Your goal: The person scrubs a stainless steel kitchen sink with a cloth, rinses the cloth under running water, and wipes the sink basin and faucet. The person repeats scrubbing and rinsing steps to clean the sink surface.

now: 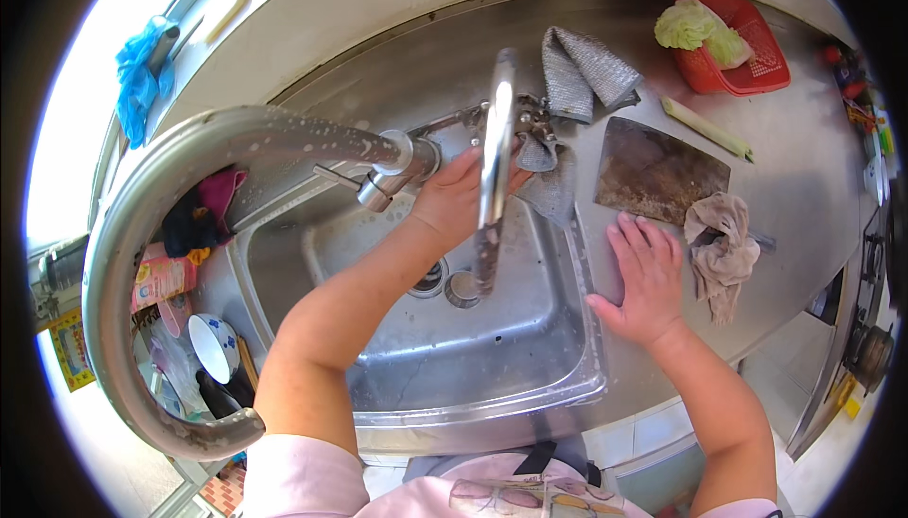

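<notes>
My left hand (454, 191) reaches to the back rim of the stainless steel sink (454, 362). A chrome spout (501, 113) crosses in front of it and hides part of the fingers. Its fingertips are beside a grey mesh cloth (550, 184) draped over the sink's back right corner; whether they grip it is not visible. Flat on the steel counter, my right hand (647, 284) has its fingers spread and holds nothing. Just beyond those fingertips lies a dark, stained cleaver (660, 167). A crumpled beige rag (720, 245) covers part of its handle.
A large curved faucet (106, 248) arches over the left side. Folded silvery cloths (585, 74) lie behind the sink. At the back right, a red plastic basket (770, 57) holds cabbage (699, 28), near a pale green stalk (707, 129). A blue-patterned bowl (213, 348) stands left.
</notes>
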`<state>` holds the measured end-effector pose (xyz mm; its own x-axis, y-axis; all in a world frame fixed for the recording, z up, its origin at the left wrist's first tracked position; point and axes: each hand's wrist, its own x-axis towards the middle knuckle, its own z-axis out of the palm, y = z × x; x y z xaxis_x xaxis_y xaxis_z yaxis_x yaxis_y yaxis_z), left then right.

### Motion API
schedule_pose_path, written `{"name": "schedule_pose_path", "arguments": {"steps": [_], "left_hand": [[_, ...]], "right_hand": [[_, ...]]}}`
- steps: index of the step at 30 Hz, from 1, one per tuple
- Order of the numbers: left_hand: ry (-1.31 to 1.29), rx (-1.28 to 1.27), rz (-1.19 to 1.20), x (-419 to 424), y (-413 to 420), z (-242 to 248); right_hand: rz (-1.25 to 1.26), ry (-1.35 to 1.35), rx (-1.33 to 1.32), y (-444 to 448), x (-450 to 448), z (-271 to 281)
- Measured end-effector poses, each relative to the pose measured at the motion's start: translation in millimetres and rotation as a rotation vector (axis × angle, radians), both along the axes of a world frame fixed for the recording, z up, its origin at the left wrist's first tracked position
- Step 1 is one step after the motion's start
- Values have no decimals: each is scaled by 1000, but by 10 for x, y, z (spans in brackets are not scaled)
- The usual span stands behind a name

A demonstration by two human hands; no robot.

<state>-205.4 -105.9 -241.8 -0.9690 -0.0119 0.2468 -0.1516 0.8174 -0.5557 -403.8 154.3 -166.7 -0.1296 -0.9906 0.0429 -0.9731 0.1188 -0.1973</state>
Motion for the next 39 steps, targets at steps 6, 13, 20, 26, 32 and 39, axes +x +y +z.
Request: {"name": "schedule_pose_path", "arguments": {"steps": [6, 13, 20, 26, 32, 39], "left_hand": [[-106, 86, 13, 515, -63, 162], [6, 70, 10, -121, 196, 128], [-64, 102, 147, 388, 161, 78], [212, 317, 87, -215, 363, -3], [710, 825, 230, 228, 468, -169], [1328, 1242, 1056, 421, 618, -294]], "right_hand": [[10, 4, -5, 29, -19, -25], [31, 9, 28, -13, 4, 9], [31, 5, 21, 2, -18, 5], [66, 29, 8, 8, -22, -85], [102, 38, 5, -9, 54, -96], [75, 136, 62, 301, -196, -509]]}}
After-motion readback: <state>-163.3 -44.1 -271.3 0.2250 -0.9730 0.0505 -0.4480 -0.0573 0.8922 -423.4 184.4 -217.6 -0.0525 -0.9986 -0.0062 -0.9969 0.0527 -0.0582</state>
